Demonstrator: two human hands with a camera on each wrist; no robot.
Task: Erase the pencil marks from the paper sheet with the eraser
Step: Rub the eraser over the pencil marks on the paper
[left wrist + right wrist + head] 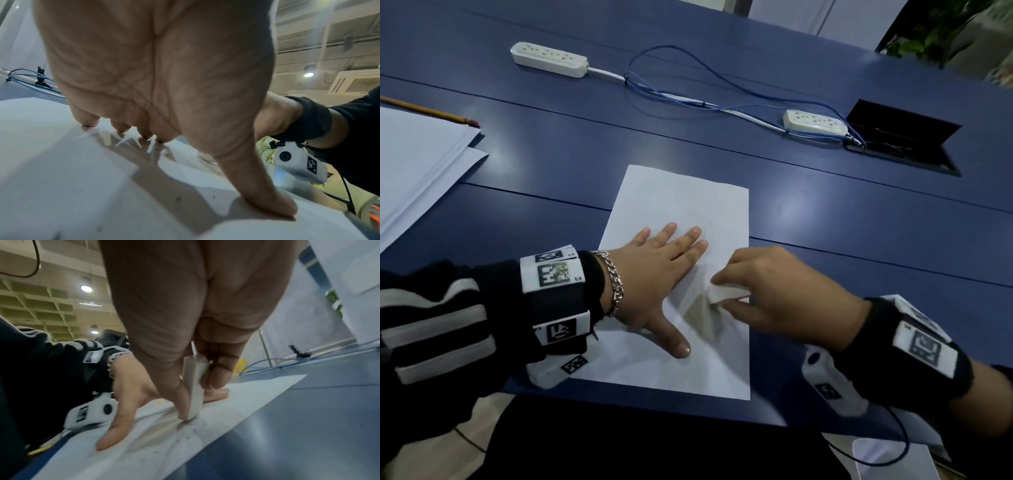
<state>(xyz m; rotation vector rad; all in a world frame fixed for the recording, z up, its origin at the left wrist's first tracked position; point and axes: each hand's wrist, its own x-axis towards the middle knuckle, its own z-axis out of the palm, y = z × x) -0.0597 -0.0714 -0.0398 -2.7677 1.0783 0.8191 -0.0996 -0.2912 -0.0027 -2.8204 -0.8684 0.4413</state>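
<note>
A white paper sheet (681,202) lies on the blue table near its front edge. My left hand (654,274) lies flat on the sheet, fingers spread, holding it down; in the left wrist view the fingertips (90,123) and thumb press the paper sheet (61,162). My right hand (767,291) pinches a white eraser (726,294) between thumb and fingers. The eraser (194,394) stands on end with its lower tip on the paper sheet (236,402), just right of the left hand (125,394). Faint grey marks and crumbs lie around the tip.
A stack of white sheets (417,161) with a yellow pencil (428,110) sits at the far left. Two white power strips (549,59) (815,122) with blue and white cables (688,85) lie at the back. An open black cable box (900,137) is at the back right.
</note>
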